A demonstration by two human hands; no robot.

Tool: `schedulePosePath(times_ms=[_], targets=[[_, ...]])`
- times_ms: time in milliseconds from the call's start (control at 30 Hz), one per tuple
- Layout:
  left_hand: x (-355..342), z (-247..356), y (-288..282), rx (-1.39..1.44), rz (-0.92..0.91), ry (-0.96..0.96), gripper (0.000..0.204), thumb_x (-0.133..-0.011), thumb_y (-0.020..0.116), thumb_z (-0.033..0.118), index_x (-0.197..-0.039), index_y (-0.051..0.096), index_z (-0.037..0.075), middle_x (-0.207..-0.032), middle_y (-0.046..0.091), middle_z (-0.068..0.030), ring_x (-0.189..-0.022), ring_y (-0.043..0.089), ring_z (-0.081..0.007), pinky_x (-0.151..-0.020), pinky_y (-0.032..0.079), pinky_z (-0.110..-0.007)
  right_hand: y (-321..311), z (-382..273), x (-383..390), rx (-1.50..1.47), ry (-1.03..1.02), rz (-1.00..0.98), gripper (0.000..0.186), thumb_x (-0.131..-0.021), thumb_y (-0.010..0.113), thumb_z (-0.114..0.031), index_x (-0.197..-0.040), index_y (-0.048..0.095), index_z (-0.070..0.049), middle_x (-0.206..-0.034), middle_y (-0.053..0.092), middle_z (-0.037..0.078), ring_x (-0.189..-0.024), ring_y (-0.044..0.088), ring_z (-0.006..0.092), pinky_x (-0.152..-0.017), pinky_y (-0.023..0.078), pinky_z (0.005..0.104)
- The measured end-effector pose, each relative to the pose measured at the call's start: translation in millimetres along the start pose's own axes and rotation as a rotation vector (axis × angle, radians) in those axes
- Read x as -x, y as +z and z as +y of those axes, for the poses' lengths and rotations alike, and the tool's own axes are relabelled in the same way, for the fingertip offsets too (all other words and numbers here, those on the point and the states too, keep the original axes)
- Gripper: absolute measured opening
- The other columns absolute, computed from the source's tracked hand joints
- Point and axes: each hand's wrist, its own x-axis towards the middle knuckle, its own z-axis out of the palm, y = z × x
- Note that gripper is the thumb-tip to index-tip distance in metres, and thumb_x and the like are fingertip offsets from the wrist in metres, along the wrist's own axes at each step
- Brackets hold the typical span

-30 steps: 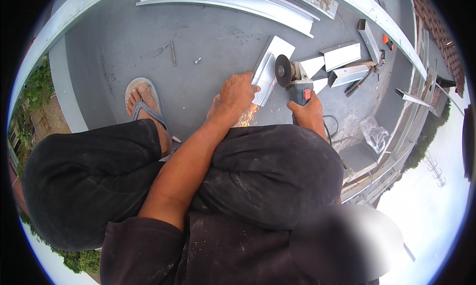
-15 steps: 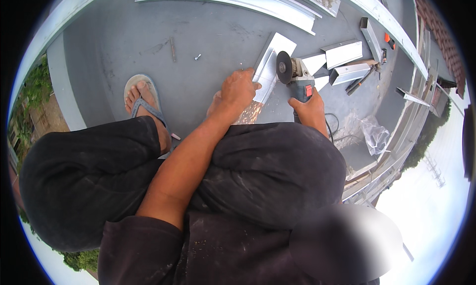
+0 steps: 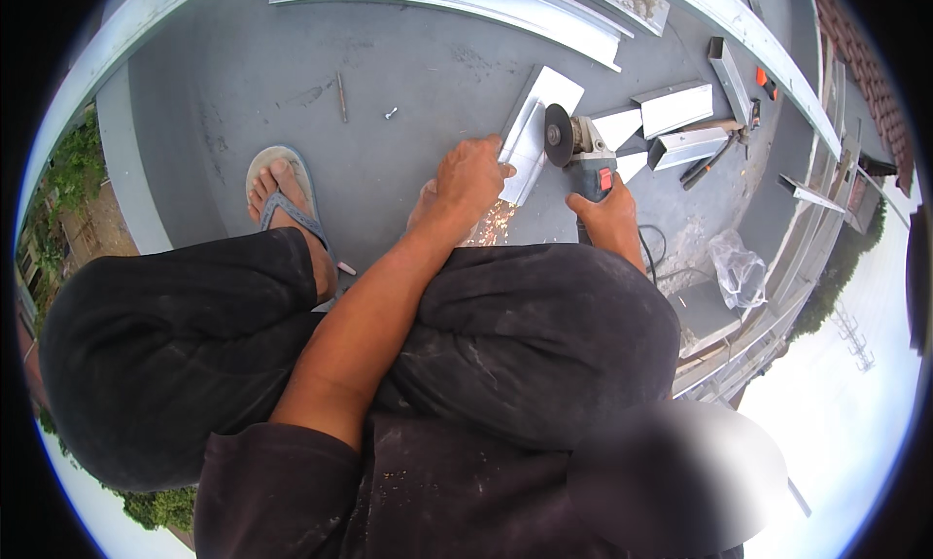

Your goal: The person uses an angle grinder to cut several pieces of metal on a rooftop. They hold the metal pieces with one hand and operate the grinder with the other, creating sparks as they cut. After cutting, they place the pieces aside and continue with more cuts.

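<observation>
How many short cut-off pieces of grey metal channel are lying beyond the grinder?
3 clear ones: a grey metal offcut just right of the angle grinder's disc, a second farther right, a third below it. More may be hidden behind the grinder.

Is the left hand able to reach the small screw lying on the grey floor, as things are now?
Probably yes: the floor between the left hand and the screw looks bare, but that hand is pressing on the metal piece beside the grinder.

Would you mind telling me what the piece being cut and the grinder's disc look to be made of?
The folded channel piece under the left hand looks like thin sheet metal, pale grey and matte, with crisp bends and orange sparks below. The disc looks like dark abrasive composite, dull and grainy, though that is uncertain.
</observation>
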Motion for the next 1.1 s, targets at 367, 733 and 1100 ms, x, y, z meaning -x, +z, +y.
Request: schedulePosePath(times_ms=[367,733,1100], targets=[[2,6,-5,0.014,-0.018,-0.032,0.035,-0.096,0.087,0.026,-0.115,0.077,-0.002,-0.111,0.079,-0.0284,-0.106,0.077,-0.0483,-0.091,0.059,-0.058,-1,0,-5,-0.032,-0.019,-0.005,0.077,-0.080,0.085,-0.033,-0.136,0.061,0.014,-0.119,0.077,0.035,-0.116,0.075,0.0488,-0.104,0.057,0.0513],[3,3,-4,0.005,-0.019,-0.009,0.036,-0.095,0.088,0.025,-0.113,0.076,-0.004,-0.109,0.079,-0.0285,-0.105,0.076,-0.0484,-0.090,0.059,-0.057,7,9,-9,-0.022,-0.080,0.070,0.075,-0.079,0.085,-0.033,-0.135,0.063,0.011,-0.113,0.079,0.030,-0.106,0.078,0.0458,-0.100,0.059,0.0504],[16,26,16,-0.505,0.075,0.202,0.114,-0.077,0.099,0.059,-0.151,0.044,-0.008,-0.136,0.058,-0.0190,-0.125,0.059,-0.0337,-0.092,0.054,-0.048,-48,-10,46,-0.735,-0.029,0.230,0.036,-0.086,0.084,-0.015,-0.114,0.068,0.001,-0.089,0.072,0.009,-0.067,0.072,0.0187,-0.062,0.058,0.0348]])
